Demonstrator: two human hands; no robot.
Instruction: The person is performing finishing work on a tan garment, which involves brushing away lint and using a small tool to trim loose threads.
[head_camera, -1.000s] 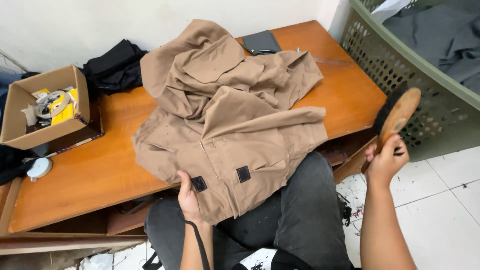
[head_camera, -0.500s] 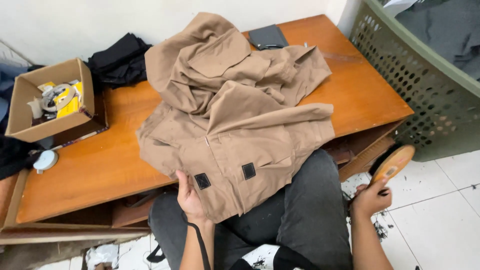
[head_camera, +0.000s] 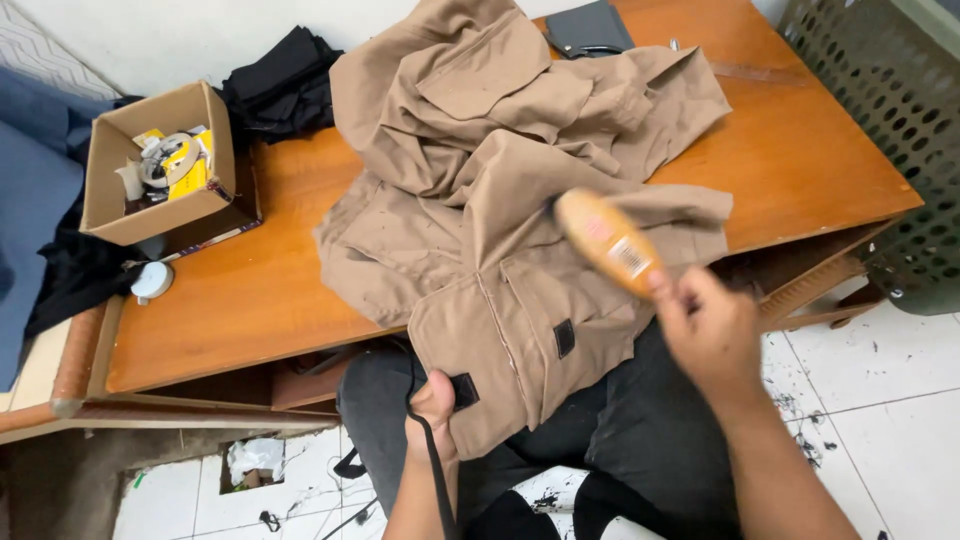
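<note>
Orange wooden table (head_camera: 240, 290) — tan jacket (head_camera: 500, 200) spread — white tiled floor (head_camera: 880, 370).

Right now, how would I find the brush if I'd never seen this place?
Look at the wooden table with the tan jacket spread over it. Just above the jacket's lower edge, the right hand holds the brush by one end. It is the only oval, orange-brown wooden thing, smooth and hard against all that crumpled cloth.

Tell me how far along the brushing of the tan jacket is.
Done: the tan jacket lies spread on the wooden table. In hand: the left hand grips its hem, and the right hand holds the wooden brush over the front. Left: dark specks show across the fabric, so brushing looks barely begun.
</note>
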